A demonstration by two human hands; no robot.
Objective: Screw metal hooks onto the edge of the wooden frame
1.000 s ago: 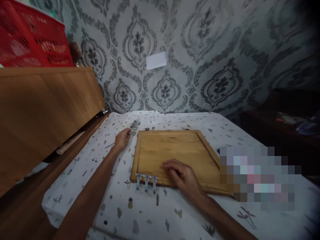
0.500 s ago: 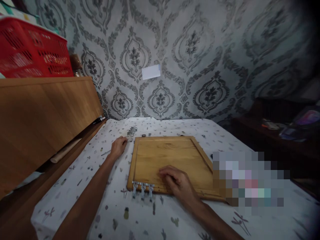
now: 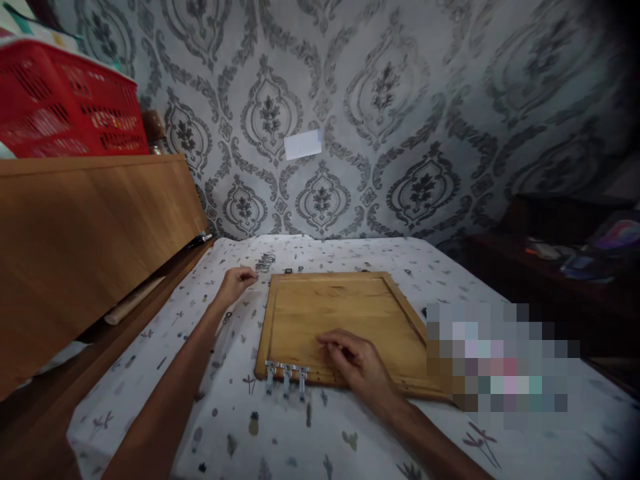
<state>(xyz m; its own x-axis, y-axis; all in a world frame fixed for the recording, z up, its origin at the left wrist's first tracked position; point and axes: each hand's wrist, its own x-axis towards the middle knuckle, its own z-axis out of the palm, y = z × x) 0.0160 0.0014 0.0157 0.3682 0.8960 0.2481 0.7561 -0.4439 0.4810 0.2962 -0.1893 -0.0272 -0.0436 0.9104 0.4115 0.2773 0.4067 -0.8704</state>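
A framed wooden board (image 3: 310,307) lies flat on the patterned cloth. Three silver clip-like metal pieces (image 3: 287,381) sit along its near left edge and hang over it. My left hand (image 3: 238,284) is beside the board's far left corner, its fingertips pinched together; whatever is between them is too small to make out. Just beyond those fingertips lies a cluster of small metal pieces (image 3: 265,261). My right hand (image 3: 354,359) is over the board's near edge, to the right of the clips, with curled fingers and thumb drawn together. Its grip hides any small item inside.
A wooden cabinet (image 3: 90,247) with a red basket (image 3: 100,100) on top stands at the left. Small dark metal parts (image 3: 289,271) lie behind the board. A blurred-out patch covers the right side of the table. The patterned wall (image 3: 375,167) rises behind.
My left hand has shifted slightly left and upward, away from the metal cluster, with its fingertips now pinched. My right hand and the board stay almost where they were.
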